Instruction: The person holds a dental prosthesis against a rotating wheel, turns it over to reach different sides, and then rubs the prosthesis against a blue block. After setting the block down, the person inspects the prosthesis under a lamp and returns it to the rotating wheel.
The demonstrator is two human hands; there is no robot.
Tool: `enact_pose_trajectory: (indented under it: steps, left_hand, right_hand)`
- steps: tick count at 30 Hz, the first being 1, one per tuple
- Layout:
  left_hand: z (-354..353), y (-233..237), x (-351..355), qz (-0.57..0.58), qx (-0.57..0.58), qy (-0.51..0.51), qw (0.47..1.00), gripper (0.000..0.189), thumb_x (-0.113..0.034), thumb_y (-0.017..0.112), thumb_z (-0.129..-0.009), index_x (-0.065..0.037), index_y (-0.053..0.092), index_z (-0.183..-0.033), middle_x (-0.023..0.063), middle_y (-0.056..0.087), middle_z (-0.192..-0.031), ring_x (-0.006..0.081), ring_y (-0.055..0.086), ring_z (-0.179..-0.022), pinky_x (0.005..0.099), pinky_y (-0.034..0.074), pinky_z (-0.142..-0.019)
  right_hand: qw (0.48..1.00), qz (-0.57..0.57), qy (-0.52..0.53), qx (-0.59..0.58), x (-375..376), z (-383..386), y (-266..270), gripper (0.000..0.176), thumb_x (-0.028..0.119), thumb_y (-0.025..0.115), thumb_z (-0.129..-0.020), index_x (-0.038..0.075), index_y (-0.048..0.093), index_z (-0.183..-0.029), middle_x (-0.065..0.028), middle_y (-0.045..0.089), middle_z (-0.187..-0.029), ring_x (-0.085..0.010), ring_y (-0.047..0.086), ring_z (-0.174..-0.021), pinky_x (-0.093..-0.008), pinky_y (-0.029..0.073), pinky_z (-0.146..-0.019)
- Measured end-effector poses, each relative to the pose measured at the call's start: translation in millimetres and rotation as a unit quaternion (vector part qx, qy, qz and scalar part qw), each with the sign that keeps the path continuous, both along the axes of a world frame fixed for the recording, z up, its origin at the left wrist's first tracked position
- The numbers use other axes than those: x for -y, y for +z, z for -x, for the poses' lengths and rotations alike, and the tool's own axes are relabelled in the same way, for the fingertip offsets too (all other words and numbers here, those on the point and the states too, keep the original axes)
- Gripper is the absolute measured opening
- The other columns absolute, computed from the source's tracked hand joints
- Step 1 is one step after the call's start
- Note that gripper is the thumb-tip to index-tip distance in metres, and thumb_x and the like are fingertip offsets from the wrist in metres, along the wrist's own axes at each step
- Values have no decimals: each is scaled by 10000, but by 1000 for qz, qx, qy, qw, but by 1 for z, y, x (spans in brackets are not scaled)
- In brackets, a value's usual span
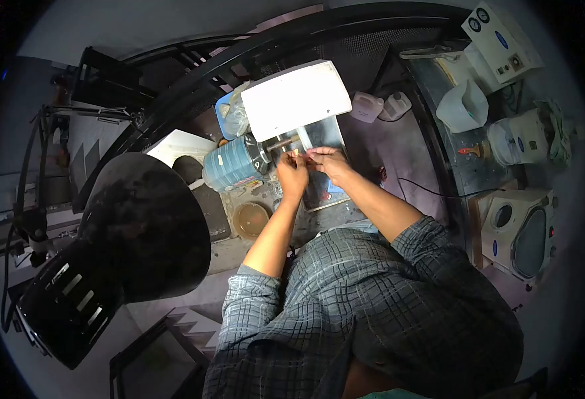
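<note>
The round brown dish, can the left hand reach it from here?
Probably yes: the round brown dish sits close beside the left forearm, and nothing seems to cover it. But the left hand looks busy pinching a small pale piece.

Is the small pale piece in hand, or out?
In: the small pale piece shows at the fingertips of the left hand, right hand close.

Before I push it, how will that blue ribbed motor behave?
The blue ribbed motor will likely feel heavy, given its bulky, metallic-looking casing. Its cylindrical body might roll if loose, though its fixing isn't clear. The hard-looking ribs suggest little flex.
</note>
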State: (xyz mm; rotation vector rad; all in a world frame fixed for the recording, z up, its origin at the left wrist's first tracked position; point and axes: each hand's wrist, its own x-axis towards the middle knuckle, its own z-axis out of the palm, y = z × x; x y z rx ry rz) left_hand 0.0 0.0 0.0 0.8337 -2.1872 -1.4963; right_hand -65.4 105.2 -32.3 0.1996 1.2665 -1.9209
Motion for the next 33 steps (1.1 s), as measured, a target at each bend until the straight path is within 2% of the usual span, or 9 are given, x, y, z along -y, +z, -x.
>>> enact_pose_trajectory:
  steps: [2, 6, 14, 21, 23, 27, 29, 31, 33]
  left_hand:
    - [-2, 3, 7, 34, 25, 14, 999, 116, -70, 579, -851, 36, 579, -803, 120, 665, -701, 149, 642, -623, 278, 489, -577]
    - [16, -19, 0, 0, 6, 25, 1000, 114, -48, 575, -845, 48, 576, -783, 117, 662, -701, 143, 639, -628, 272, 486, -573]
    - [23, -36, -4, -146, -46, 73, 986, 94, -20, 602, -830, 50, 577, -774, 99, 636, -665, 126, 593, -594, 274, 453, -539]
    - [1, -34, -12, -74, -44, 55, 995, 108, -45, 583, -879, 33, 546, -813, 69, 623, -710, 95, 556, -594, 241, 442, -538]
    - [-5, -43, -12, -112, -113, 39, 986, 105, -55, 589, -879, 27, 546, -830, 62, 615, -701, 89, 547, -596, 240, 437, -543]
    - [-3, -29, -16, -52, -95, 57, 993, 115, -61, 598, -874, 24, 551, -812, 55, 612, -689, 80, 534, -592, 238, 427, -538]
    - [5, -26, -15, -30, -40, 64, 997, 117, -61, 602, -856, 42, 554, -828, 79, 595, -646, 115, 515, -555, 283, 418, -514]
    - [13, -25, -12, -39, -31, 72, 996, 112, -44, 598, -851, 50, 554, -807, 81, 611, -654, 111, 540, -568, 277, 426, -521]
    - [19, -25, -11, -129, -26, 90, 987, 111, -27, 594, -845, 54, 550, -783, 84, 626, -671, 110, 567, -583, 265, 437, -530]
  right_hand:
    - [1000, -2, -16, 12, 10, -4, -1, 149, 70, 582, -879, -33, 604, -984, -136, 641, -943, -237, 639, -869, -355, 546, -779]
    - [999, -3, -20, 27, 0, 11, -5, 139, 67, 580, -879, -41, 602, -964, -135, 640, -939, -241, 640, -862, -359, 548, -779]
    - [998, -48, -12, 29, 3, 20, 0, 104, 46, 559, -885, -45, 596, -919, -150, 634, -922, -246, 644, -852, -360, 546, -779]
    - [999, -10, 40, -17, -7, 10, -4, 170, 33, 579, -865, -74, 595, -996, -147, 640, -940, -230, 649, -839, -339, 548, -771]
    - [999, -1, 14, -31, -7, 6, -5, 206, 22, 583, -857, -83, 590, -1034, -151, 643, -953, -225, 648, -843, -333, 550, -764]
    - [999, -13, 15, -39, -5, 5, -4, 205, 15, 577, -858, -80, 592, -1040, -155, 644, -959, -225, 649, -845, -335, 550, -766]
    - [1000, -10, -9, -5, -3, 9, -6, 159, -46, 550, -828, -84, 602, -974, -160, 643, -925, -234, 653, -821, -339, 566, -735]
    - [1000, -12, -5, -4, -1, 13, -2, 140, -46, 541, -834, -77, 601, -956, -160, 643, -918, -234, 653, -815, -341, 567, -728]
    - [1000, -15, -3, -1, 2, 17, -5, 122, -46, 533, -839, -71, 600, -938, -161, 642, -912, -234, 653, -808, -343, 568, -720]
